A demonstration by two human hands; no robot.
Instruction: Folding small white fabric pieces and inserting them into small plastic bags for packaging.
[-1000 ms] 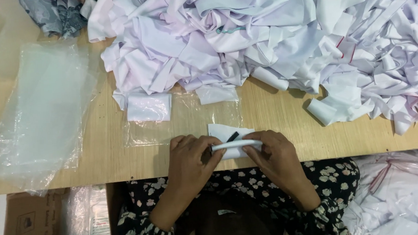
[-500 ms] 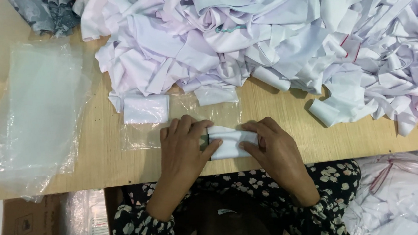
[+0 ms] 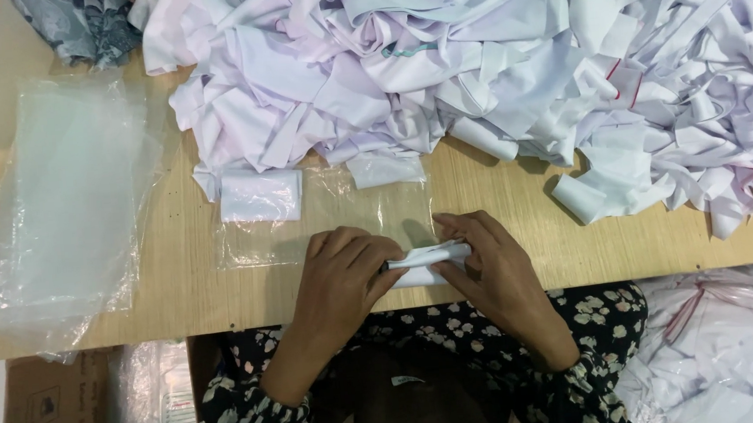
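My left hand (image 3: 341, 272) and my right hand (image 3: 488, 261) pinch a small folded white cloth piece (image 3: 425, 262) between them, just above the wooden table's near edge (image 3: 186, 294). The cloth is doubled into a narrow strip. A flat clear plastic bag (image 3: 341, 219) lies on the table right behind my hands. A folded white cloth in a clear bag (image 3: 261, 195) rests to the left of it. A big heap of white cloth pieces (image 3: 490, 59) covers the far and right side of the table.
A stack of larger clear plastic bags (image 3: 62, 200) lies at the table's left. Grey patterned fabric (image 3: 84, 28) sits at the far left corner. A cardboard box (image 3: 52, 416) stands below left, and a plastic bag of white pieces (image 3: 728, 354) below right.
The white piece was lifted as a thin strip, then pressed flat on the table, and now is folded narrower and raised again between both hands.
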